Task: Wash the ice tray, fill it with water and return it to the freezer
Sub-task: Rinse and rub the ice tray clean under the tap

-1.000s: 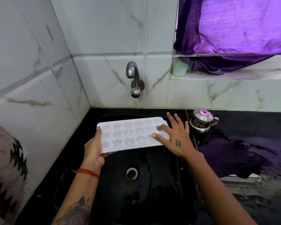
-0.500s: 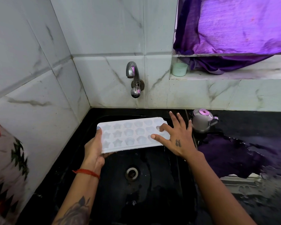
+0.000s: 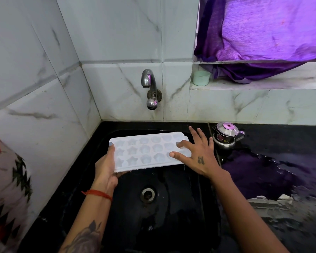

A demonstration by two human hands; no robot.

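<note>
A white ice tray with star and round moulds hangs level over the black sink. My left hand grips its left end, thumb on top and fingers underneath. My right hand lies spread on the tray's right end, thumb and fingers straight, pressing on the moulds. The steel tap sticks out of the wall above the tray, and no water runs from it.
A small steel lidded pot stands on the wet black counter just right of my right hand. A pale green cup sits on the marble ledge under a purple curtain. The sink drain lies below the tray.
My right hand slid a little along the tray's right end, with its fingers spreading. The tray and my left hand have stayed in place.
</note>
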